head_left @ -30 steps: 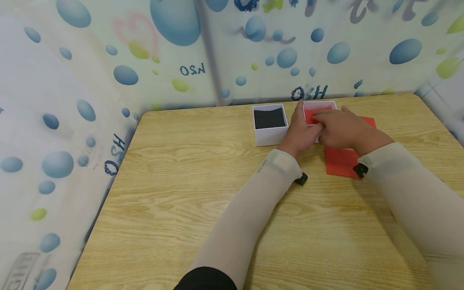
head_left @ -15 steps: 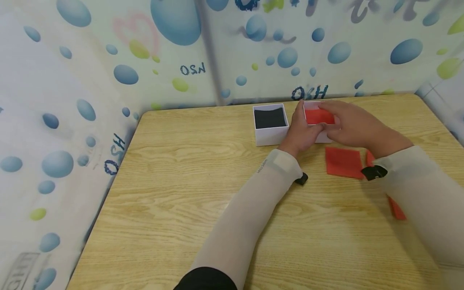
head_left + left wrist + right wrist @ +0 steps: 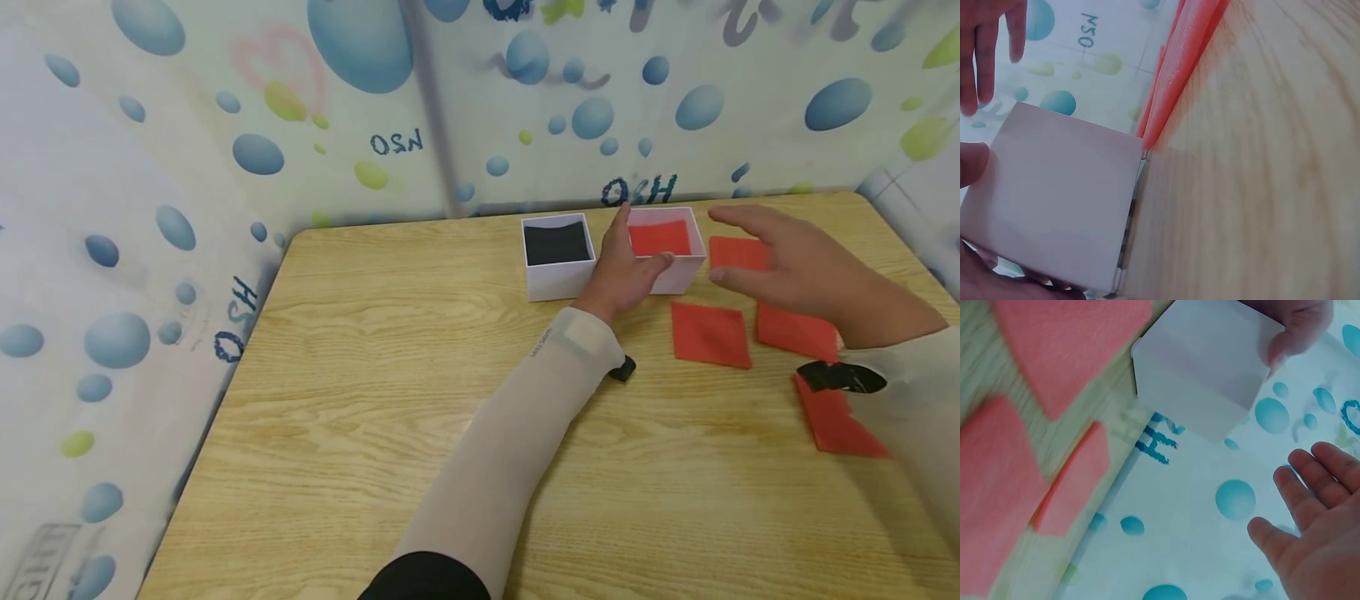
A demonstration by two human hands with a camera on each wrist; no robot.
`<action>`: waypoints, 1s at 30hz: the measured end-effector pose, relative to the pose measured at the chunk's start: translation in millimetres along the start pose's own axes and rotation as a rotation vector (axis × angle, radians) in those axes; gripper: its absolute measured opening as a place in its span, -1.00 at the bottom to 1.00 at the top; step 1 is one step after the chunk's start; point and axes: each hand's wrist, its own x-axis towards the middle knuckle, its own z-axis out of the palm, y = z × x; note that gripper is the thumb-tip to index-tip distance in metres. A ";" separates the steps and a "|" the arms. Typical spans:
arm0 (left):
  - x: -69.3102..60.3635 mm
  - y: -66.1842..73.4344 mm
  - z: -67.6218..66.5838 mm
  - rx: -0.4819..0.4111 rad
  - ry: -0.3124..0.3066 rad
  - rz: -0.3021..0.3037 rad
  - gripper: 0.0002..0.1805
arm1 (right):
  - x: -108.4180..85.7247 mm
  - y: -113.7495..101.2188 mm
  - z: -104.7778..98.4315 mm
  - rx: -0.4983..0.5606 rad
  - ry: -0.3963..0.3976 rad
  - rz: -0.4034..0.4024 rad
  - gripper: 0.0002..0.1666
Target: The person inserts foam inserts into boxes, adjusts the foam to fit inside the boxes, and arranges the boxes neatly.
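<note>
My left hand [image 3: 621,271] grips a white box [image 3: 678,277] at the back of the table, its thumb at the front rim and its fingers along the left side. Inside that box lies a red cloth [image 3: 660,238]. My right hand [image 3: 806,271] is in the air to the right of the box, fingers extended and thumb apart; the right wrist view also shows this hand [image 3: 1319,525] holding nothing. Beneath and around it, several folded red cloths lie flat, among them one square [image 3: 711,335] in front of the box and another [image 3: 738,252] partly hidden behind the hand.
A second white box [image 3: 561,283], lined or filled with something black [image 3: 557,244], stands just left of my left hand. Behind the wooden table [image 3: 360,375] hangs a patterned sheet [image 3: 465,100] along the back edge.
My right hand has come out of the box, moved right and spread its fingers, uncovering the red cloth inside and more red cloths on the table. My left hand stays on the box.
</note>
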 end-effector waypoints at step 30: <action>-1.6 3.3 -4.8 0.009 0.008 -0.017 0.04 | -109.4 79.3 13.4 -0.183 -0.218 0.260 0.29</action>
